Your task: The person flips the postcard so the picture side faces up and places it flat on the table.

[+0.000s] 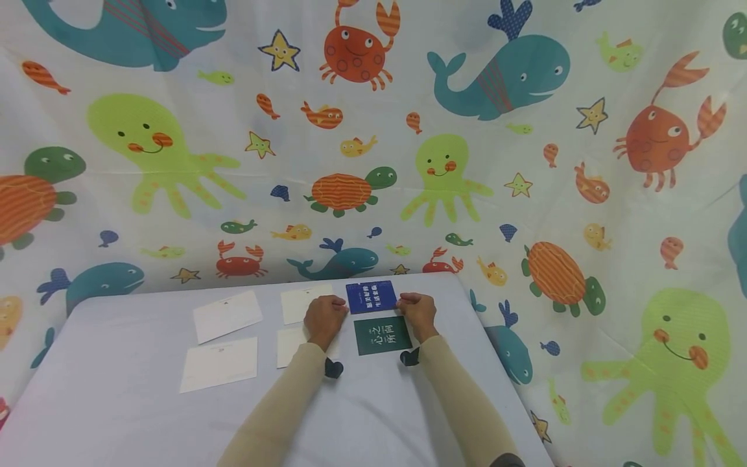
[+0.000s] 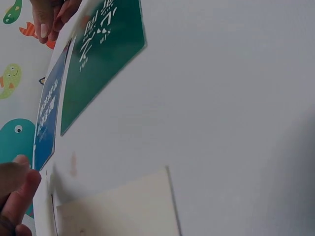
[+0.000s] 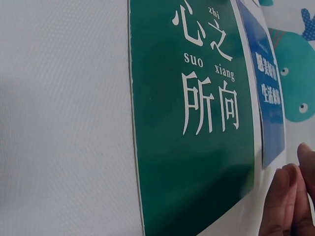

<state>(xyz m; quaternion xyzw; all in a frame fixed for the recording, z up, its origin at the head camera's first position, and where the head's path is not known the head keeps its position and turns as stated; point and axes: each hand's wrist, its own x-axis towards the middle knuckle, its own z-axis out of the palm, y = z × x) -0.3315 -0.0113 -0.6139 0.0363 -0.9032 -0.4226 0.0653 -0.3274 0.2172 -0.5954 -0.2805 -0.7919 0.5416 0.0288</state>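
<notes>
A blue card with white lettering lies near the table's far edge. Directly in front of it is a green card with white lettering. My left hand is at the blue card's left side, its thumb and fingertips right at the card's near corner. On the opposite side, my right hand has its fingertips right by the blue card's right edge. Its thumb and fingers are slightly apart in the right wrist view. My left hand and forearm partly cover two cream cards to the left.
Two more white cards, a far one and a near one, lie farther left on the white-covered table. A curtain printed with sea animals hangs behind the table and along its right side.
</notes>
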